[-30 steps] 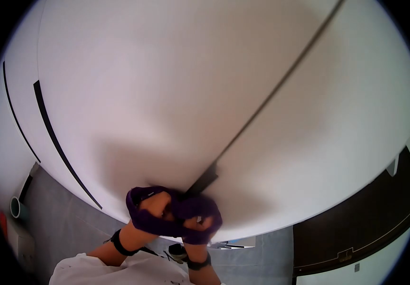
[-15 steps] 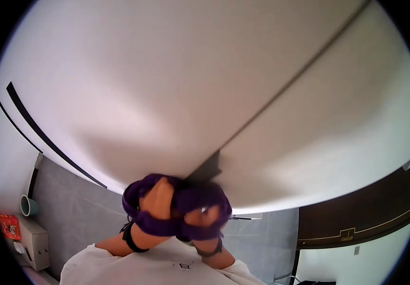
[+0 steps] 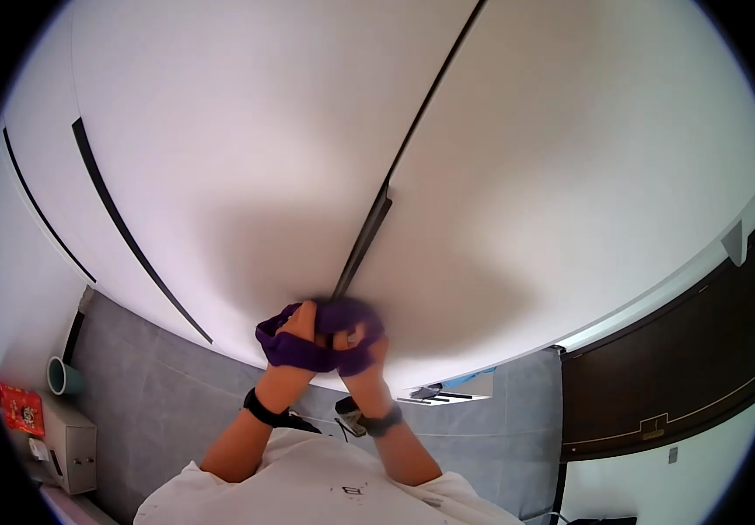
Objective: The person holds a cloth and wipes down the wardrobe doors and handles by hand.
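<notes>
A bunched purple cloth [image 3: 297, 353] is in both of my hands, in front of a tall white cabinet [image 3: 176, 131]. My left hand [image 3: 304, 324] is closed on its left part, with folds looped around the fingers. The right part wraps around my right hand [image 3: 353, 339], whose fingers are curled and partly hidden by the fabric. Right above the cloth is the lower end of a long dark door handle [image 3: 365, 236]. I cannot tell whether the cloth touches the handle or the door.
Another dark handle strip [image 3: 132, 227] runs down the cabinet at the left. Below stand a pale blue-green bin [image 3: 64, 376] and a small white cabinet [image 3: 71, 451] with a red packet [image 3: 20, 408]. A dark brown door [image 3: 657, 376] is at the right, above grey floor [image 3: 167, 394].
My arms are stretched farther forward, carrying the cloth away from my body. The view has shifted, so more of the handle and my forearms shows. Both hands still hold the cloth.
</notes>
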The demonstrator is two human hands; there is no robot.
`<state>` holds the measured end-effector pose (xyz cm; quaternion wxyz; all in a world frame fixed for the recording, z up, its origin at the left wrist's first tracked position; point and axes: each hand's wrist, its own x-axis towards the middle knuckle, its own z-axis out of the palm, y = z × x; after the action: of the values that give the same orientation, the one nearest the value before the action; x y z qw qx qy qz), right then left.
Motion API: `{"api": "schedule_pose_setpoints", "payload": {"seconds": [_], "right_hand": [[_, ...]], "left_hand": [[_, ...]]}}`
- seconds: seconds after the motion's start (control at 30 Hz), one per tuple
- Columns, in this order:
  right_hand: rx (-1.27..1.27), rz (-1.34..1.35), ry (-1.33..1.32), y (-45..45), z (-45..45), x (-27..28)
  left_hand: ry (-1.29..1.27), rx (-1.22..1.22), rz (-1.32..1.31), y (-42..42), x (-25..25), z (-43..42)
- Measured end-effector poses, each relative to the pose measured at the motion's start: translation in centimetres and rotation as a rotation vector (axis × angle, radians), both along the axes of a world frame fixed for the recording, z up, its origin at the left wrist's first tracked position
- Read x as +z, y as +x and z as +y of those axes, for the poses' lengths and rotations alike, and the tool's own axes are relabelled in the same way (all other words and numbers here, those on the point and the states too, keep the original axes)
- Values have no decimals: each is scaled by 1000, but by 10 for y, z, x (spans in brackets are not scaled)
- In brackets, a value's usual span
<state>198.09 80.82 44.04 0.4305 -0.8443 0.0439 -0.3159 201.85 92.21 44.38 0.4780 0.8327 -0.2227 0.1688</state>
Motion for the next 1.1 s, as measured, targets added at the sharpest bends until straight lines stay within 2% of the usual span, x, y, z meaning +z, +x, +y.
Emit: {"api": "schedule_pose_setpoints", "payload": {"seconds": [0.07, 0.1, 0.17, 0.2, 0.27, 0.3, 0.4, 0.43, 0.5, 0.57, 0.6, 0.63, 0.7, 0.73, 0.77, 0.8, 0.83, 0.87, 0.9, 0.93, 0.97, 1.03, 1.07, 1.1], "right_hand": [[-19, 60, -49, -4, -4, -26], [-13, 59, -65, -3, -5, -38], [34, 66, 91, -5, -5, -62], [19, 94, -127, -6, -8, -64], [79, 65, -68, -9, -12, -68], [131, 36, 12, -9, -7, -62], [107, -9, -39, -11, -4, -38], [110, -7, -40, -12, -2, -23], [180, -232, 82, -8, -1, 13], [160, -410, -136, -11, -6, 54], [156, -284, 74, -21, -8, 65], [150, -166, 284, -29, -8, 74], [159, -191, 574, -31, -9, 84], [231, -207, 572, -33, -11, 84], [222, -206, 572, -38, -7, 86], [430, -201, 772, -43, -1, 91], [642, -196, 968, -48, 2, 93], [757, -159, 976, -51, 1, 88], [759, -163, 973, -48, 5, 88], [676, -262, 907, -42, 14, 89], [592, -360, 841, -38, 19, 89], [698, -382, 752, -36, 18, 97], [771, -466, 908, -36, 19, 102], [838, -547, 1064, -37, 24, 113]], "left_hand": [[125, -81, 54, -4, -3, 4], [109, -75, 53, -3, -11, 4], [286, -55, 98, 0, -34, 1], [273, -46, 99, -1, -36, 0], [283, -68, 189, -4, -38, 0], [281, -60, 183, -7, -40, 1], [253, -53, 70, -12, -33, 5], [132, -65, -9, -14, -18, 7], [-49, -94, -150, -15, 6, 12], [-21, -203, -233, -20, 54, 29], [-96, -216, -336, -22, 61, 35], [-241, -270, -206, -27, 75, 42], [-333, -324, -41, -29, 95, 54], [-331, -332, -36, -33, 96, 56], [-530, -351, 50, -38, 96, 54], [-729, -367, 139, -42, 96, 52], [-730, -374, 142, -46, 94, 51], [-791, -426, 242, -48, 93, 52], [-850, -475, 341, -49, 91, 52], [-917, -450, 125, -47, 88, 45], [-914, -453, 120, -45, 87, 45], [-525, -90, -484, -33, 90, 43], [-564, -83, -669, -23, 89, 39], [-569, -91, -672, -16, 97, 35]]}}
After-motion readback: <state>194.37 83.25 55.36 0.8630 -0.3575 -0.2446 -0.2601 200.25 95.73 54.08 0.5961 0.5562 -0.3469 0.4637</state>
